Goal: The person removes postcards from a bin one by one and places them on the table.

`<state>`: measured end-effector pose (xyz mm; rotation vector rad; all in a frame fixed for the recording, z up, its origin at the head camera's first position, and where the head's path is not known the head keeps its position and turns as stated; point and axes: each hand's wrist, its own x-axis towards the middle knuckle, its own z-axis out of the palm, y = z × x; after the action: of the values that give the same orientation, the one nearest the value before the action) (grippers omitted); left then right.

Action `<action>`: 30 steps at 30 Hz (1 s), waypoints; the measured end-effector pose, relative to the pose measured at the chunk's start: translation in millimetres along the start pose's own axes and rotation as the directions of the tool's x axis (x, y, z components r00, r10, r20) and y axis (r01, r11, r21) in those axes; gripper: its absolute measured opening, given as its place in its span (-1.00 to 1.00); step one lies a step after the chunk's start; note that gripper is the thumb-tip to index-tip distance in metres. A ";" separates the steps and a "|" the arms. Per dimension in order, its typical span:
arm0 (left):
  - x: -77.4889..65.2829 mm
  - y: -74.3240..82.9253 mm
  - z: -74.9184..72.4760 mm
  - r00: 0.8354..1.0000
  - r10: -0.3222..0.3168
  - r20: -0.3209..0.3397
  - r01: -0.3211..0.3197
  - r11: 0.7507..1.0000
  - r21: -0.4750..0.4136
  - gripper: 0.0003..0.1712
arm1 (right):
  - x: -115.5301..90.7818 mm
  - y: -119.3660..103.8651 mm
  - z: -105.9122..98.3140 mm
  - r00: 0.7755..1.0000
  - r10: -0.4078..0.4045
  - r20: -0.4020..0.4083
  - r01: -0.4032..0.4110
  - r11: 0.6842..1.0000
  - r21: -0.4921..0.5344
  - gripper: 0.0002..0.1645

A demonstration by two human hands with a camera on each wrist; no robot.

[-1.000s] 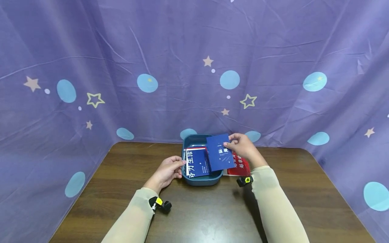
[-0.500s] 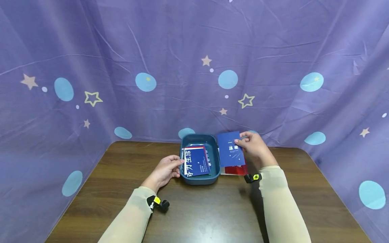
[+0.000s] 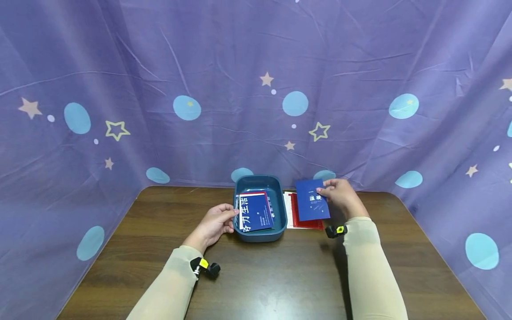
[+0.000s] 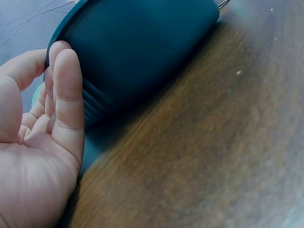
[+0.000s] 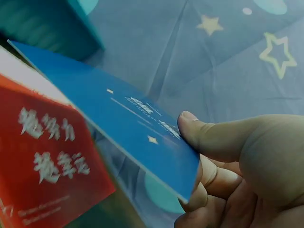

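Note:
Between the thumb and fingers of my right hand [image 3: 343, 195] is a blue card [image 3: 312, 204] with white characters. In the right wrist view this card [image 5: 118, 109] hangs tilted above a red card [image 5: 47, 156], apart from it. My left hand [image 3: 214, 224] grips the left rim of a dark teal plastic bin [image 3: 262, 238], thumb at the edge and fingers against the outer wall. Several cards lie inside the bin, a blue card [image 3: 256, 215] with large white characters on top. The lower cards in it are mostly covered.
Right of the bin, the red card [image 3: 308, 223] lies over white ones [image 3: 289, 218] on the wooden table [image 3: 256, 284]. A purple patterned curtain [image 3: 224, 146] hangs directly behind the table's back edge.
My right hand has carried the blue card rightward, from over the bin to above the red card beside it. The left hand has stayed at the bin's rim.

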<state>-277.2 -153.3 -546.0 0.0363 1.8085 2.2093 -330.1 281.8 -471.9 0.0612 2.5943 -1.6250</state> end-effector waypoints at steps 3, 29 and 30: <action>0.1 -0.1 -0.1 1.000 -0.001 -0.001 0.001 1.000 0.001 -0.90 | 4.7 10.2 0.9 1.000 0.005 0.018 -0.004 0.998 -0.055 -0.61; -0.1 -0.4 -1.8 1.000 -0.014 0.000 0.014 1.000 -0.004 -0.88 | 17.4 39.5 24.0 0.996 0.092 -0.002 -0.086 0.930 -0.357 -0.64; -0.2 -0.3 -1.8 1.000 -0.013 0.000 0.013 1.000 -0.003 -0.88 | 16.4 38.7 24.7 0.996 0.094 -0.010 -0.091 0.925 -0.369 -0.63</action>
<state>-277.3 -155.0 -546.6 0.0233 1.8009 2.2028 -342.4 276.3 -518.7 0.1506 2.7940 -1.0801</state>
